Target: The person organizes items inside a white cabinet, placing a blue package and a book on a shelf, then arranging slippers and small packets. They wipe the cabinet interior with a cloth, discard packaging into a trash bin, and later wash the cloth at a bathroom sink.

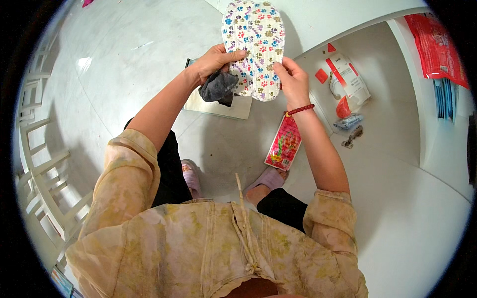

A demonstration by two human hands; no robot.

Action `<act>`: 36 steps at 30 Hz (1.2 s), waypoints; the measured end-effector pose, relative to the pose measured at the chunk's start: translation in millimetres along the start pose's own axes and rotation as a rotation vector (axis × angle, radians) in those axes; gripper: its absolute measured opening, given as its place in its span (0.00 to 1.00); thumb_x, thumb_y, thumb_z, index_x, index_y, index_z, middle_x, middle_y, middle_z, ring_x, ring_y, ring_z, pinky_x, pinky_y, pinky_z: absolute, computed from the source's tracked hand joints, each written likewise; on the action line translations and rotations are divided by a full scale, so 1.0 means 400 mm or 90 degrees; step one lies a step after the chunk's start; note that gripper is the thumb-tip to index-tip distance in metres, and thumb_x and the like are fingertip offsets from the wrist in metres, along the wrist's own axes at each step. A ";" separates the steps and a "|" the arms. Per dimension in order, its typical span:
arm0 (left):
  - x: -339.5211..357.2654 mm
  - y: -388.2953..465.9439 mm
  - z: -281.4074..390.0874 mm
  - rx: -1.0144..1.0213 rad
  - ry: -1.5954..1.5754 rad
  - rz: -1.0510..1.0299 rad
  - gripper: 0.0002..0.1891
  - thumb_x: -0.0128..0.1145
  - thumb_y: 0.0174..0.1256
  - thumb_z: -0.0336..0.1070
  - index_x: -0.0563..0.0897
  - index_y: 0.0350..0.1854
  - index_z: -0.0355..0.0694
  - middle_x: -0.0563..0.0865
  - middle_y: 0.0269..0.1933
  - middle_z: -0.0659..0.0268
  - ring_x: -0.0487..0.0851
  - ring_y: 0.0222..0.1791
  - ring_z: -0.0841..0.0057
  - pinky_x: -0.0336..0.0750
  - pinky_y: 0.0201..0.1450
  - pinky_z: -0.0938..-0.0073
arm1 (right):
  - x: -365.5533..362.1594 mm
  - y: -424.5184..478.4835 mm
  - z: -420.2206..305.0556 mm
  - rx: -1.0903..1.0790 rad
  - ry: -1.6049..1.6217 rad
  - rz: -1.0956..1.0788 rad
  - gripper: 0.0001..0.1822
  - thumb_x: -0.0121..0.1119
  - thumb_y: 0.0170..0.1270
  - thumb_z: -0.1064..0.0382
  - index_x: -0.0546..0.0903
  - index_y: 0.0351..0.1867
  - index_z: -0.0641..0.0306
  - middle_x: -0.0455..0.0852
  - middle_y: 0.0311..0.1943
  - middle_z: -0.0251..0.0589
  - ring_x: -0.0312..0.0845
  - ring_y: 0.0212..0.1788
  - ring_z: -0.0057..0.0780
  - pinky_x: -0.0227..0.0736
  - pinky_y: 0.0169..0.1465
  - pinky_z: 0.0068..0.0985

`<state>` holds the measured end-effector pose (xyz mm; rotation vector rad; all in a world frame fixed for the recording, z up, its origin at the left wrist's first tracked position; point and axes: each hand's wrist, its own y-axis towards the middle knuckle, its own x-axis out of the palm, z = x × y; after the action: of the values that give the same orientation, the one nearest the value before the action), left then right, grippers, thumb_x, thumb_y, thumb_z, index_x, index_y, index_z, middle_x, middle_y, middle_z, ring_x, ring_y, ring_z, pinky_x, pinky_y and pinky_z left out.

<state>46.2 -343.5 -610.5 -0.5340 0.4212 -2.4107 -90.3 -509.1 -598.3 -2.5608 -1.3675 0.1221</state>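
A pair of white insoles (257, 41), printed with coloured paw marks, is held up side by side between my hands. My left hand (214, 61) grips their left edge, thumb lying across the printed face. Bunched under that same hand is a dark grey cloth (220, 86); its full shape is hidden in the folds. My right hand (294, 80) pinches the lower right edge of the insoles between thumb and fingers. Below the right wrist, a pink-red printed packet (284, 143) lies beside my right slipper (267, 178), partly covered by the forearm.
Under the insoles, a flat pale board or book (238, 108) lies on the tiled floor (149, 48). At right, a white open compartment (395, 93) holds a packet with red markings (348, 78), a small plastic packet (348, 121) and a metal hinge (352, 137). A red bag (434, 46) sits further right. White railings (41, 178) line the left.
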 end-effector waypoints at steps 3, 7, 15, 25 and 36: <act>-0.006 0.014 -0.012 0.007 -0.002 0.000 0.13 0.64 0.59 0.48 0.83 0.37 0.45 0.83 0.31 0.77 0.67 0.19 0.93 0.61 0.21 0.89 | 0.000 0.006 0.014 0.007 -0.016 -0.019 0.09 0.57 0.61 0.66 0.81 0.38 0.69 0.80 0.29 0.30 0.72 0.31 0.14 0.69 0.37 0.17; -0.001 0.021 -0.018 0.004 -0.041 0.021 0.13 0.60 0.62 0.48 0.81 0.36 0.43 0.81 0.28 0.77 0.66 0.18 0.92 0.59 0.20 0.88 | -0.015 0.011 0.006 0.002 0.042 0.036 0.07 0.53 0.63 0.67 0.78 0.37 0.68 0.80 0.32 0.30 0.70 0.32 0.13 0.67 0.37 0.16; 0.018 0.019 -0.007 -0.031 -0.139 -0.047 0.07 0.57 0.63 0.40 0.77 0.34 0.42 0.77 0.23 0.74 0.66 0.13 0.87 0.59 0.16 0.84 | -0.019 0.006 0.016 -0.013 0.043 -0.048 0.10 0.55 0.64 0.64 0.76 0.43 0.68 0.82 0.37 0.36 0.76 0.40 0.18 0.71 0.44 0.19; 0.053 -0.016 0.016 -0.083 -0.329 -0.180 0.24 0.56 0.63 0.56 0.77 0.47 0.37 0.82 0.29 0.71 0.65 0.14 0.90 0.64 0.16 0.86 | -0.001 -0.009 0.008 0.192 0.193 -0.097 0.10 0.50 0.66 0.61 0.75 0.46 0.59 0.81 0.42 0.34 0.77 0.44 0.22 0.72 0.46 0.27; 0.070 -0.017 0.009 -0.009 -0.153 -0.037 0.13 0.58 0.65 0.41 0.78 0.49 0.44 0.81 0.31 0.75 0.67 0.19 0.90 0.65 0.23 0.86 | 0.056 -0.006 -0.031 -0.020 0.171 -0.048 0.17 0.63 0.57 0.68 0.75 0.47 0.66 0.82 0.42 0.38 0.77 0.43 0.20 0.73 0.47 0.23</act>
<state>24.1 -356.9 -597.2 -0.8418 0.3216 -2.3620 -77.7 -491.3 -584.8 -2.4365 -1.3680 -0.2492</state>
